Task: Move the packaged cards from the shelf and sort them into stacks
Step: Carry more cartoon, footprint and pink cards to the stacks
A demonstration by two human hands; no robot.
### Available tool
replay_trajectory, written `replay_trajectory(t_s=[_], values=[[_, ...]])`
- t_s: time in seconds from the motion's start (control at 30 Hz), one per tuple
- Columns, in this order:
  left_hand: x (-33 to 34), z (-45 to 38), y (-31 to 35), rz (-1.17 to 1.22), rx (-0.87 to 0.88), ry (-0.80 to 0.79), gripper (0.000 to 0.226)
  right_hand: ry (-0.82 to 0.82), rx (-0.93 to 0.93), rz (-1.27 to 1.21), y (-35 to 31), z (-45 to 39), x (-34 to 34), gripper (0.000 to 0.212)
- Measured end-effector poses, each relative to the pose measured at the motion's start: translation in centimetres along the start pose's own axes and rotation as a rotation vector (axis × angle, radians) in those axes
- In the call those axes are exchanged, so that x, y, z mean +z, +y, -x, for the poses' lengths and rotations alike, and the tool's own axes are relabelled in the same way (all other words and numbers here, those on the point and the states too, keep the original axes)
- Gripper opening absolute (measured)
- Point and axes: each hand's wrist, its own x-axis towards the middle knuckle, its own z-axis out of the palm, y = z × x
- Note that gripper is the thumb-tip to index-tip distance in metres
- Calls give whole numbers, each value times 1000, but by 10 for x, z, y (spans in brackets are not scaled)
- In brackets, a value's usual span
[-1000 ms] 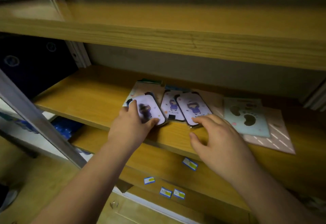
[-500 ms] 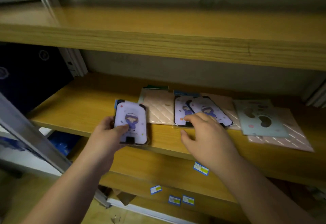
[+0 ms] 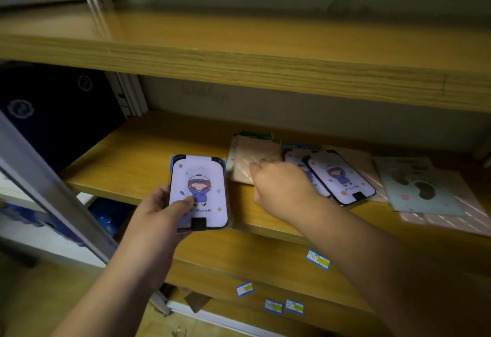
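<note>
My left hand [image 3: 156,217] holds a lilac packaged card [image 3: 199,190] with a cartoon girl on it, thumb on its face, lifted in front of the wooden shelf [image 3: 127,161]. My right hand [image 3: 281,190] reaches over the shelf with fingers curled, its fingertips touching a beige striped package [image 3: 252,161]. Two more lilac cartoon cards [image 3: 342,177] lie overlapping just right of that hand. Further right, a pale blue card [image 3: 414,185] lies on a pink striped package [image 3: 459,211].
An upper wooden shelf board [image 3: 239,60] hangs above the cards. A grey metal frame bar [image 3: 47,193] slants at the left. A lower shelf edge carries small blue price labels [image 3: 317,258]. A dark blue box [image 3: 53,108] stands at the left.
My left hand has lifted one lilac card off the shelf and drawn it left and toward me. My right hand moved from the two lilac cards to the beige package.
</note>
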Motion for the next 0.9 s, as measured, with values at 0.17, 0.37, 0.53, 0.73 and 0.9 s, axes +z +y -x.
replay_trajectory(t_s=[0.17, 0.37, 0.53, 0.73, 0.9], values=[[-3, 0, 3, 41, 17, -14, 24, 235, 137, -91, -5, -4, -11, 29], [8, -7, -2, 86, -10, -39, 24, 516, 683, -799, 28, 13, -11, 18], [34, -11, -12, 112, -42, -82, 33, 652, 1001, -1642, 44, 58, -17, 22], [81, 7, -18, 83, -71, -221, 25, 642, 1130, -1971, 60, 144, -28, 13], [129, 42, -19, 40, -51, -321, 27, 748, 1245, -1966, 76, 205, -39, 21]])
